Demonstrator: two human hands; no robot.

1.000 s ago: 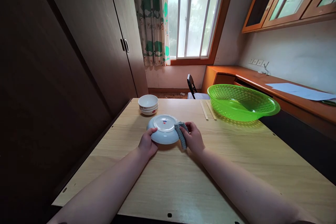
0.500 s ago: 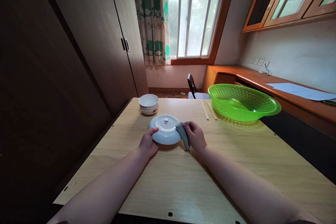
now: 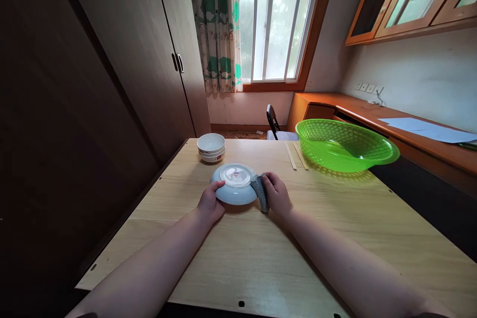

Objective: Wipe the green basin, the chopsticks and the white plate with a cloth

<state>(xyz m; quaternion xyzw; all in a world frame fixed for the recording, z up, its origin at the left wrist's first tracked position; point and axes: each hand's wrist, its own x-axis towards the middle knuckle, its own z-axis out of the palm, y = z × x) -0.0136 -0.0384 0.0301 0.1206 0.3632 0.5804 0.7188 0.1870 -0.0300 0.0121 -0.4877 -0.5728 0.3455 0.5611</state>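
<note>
A white plate (image 3: 235, 192) is held bottom side up above the table, its foot ring and a small coloured mark showing. My left hand (image 3: 211, 202) grips its left edge, thumb on the underside and the other fingers hidden beneath. At the plate's right edge, my right hand (image 3: 278, 195) pinches a grey-blue cloth (image 3: 262, 198), which touches the rim and hangs down. Behind the plate to the left stands a stack of white bowls (image 3: 211, 148) with a red pattern on the side.
Pale chopsticks (image 3: 290, 156) lie on the wooden table (image 3: 223, 258) beyond my right hand. A green plastic basin (image 3: 345, 151) sits at the table's far right. Farther off are a folding chair (image 3: 274, 121) and a desk with papers (image 3: 428, 130).
The plate has tipped slightly, and glare now covers part of its base mark. My right hand and the cloth have shifted a very little along the right rim.
</note>
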